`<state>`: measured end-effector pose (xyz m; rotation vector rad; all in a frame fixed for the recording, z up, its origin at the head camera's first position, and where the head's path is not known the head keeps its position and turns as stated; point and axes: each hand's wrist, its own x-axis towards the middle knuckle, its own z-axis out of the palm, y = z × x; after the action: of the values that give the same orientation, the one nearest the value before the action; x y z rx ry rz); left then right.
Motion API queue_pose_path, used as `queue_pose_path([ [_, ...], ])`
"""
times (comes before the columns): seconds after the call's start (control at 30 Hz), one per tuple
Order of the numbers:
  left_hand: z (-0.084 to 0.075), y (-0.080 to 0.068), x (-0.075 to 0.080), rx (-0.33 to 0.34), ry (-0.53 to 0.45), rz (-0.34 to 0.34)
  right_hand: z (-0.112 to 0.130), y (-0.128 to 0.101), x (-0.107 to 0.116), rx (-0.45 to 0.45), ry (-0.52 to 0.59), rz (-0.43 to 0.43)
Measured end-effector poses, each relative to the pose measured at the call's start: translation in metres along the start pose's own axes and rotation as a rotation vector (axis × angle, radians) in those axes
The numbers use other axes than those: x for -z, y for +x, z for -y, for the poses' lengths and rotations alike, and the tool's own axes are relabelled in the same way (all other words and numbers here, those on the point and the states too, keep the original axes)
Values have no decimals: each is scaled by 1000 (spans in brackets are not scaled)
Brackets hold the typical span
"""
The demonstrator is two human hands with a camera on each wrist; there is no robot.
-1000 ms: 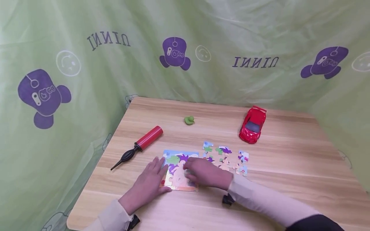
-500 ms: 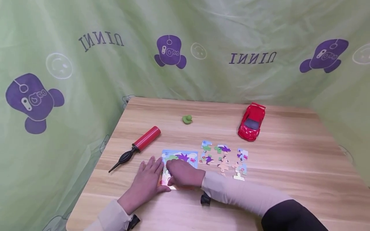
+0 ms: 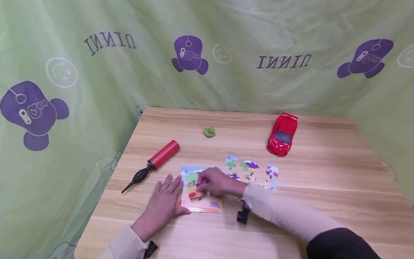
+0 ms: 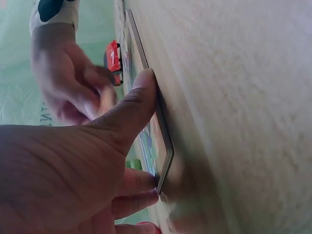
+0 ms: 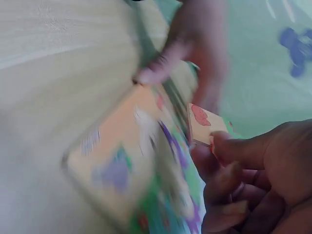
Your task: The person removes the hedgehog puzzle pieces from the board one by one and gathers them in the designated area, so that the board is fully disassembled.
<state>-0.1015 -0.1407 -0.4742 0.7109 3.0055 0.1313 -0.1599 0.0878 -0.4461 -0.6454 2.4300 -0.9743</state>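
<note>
Here, at the near edge of a wooden bench [image 3: 323,180], a person in pale sleeves works on a child's jigsaw. The left hand [image 3: 163,205] lies flat with fingers straight and slightly spread, its fingertips and thumb pressed against the left edge of the puzzle tray [image 3: 207,207], as the left wrist view shows at close range. The right hand [image 3: 216,181] hovers over the tray's upper half, thumb and fingers pinching a puzzle piece [image 5: 204,125] printed with a red shape; the right wrist view shows that piece held just above the tray, though the frame is blurred. The tray sits on the bench in front of the person, part filled with a picture in green, purple and orange. Just to its right, loose puzzle pieces [image 3: 252,171] lie scattered on the wood. Farther left, a red hand pump [image 3: 155,162] with a black nozzle lies at an angle. Beyond that a small green duck [image 3: 209,132] stands near the middle, and a red toy car [image 3: 282,138] is parked toward the far right. A green printed curtain [image 3: 129,72] hangs behind
</note>
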Motion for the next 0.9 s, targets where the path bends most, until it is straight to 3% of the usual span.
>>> queue_pose_path([
  [0.2, 4, 1, 3, 20, 0, 4, -42, -53, 36, -29, 42, -92],
  [0.4, 8, -3, 5, 47, -61, 23, -69, -77, 32, -73, 69, -63],
  [0.63, 6, -4, 5, 72, -110, 55, -61, -75, 24, -95, -74, -85],
  [0.8, 6, -3, 7, 67, -92, 54, -42, -80, 38, -134, -247, -187],
  [0.9, 7, -4, 9, 61, -74, 48, -34, -87, 50, -106, -328, -245],
])
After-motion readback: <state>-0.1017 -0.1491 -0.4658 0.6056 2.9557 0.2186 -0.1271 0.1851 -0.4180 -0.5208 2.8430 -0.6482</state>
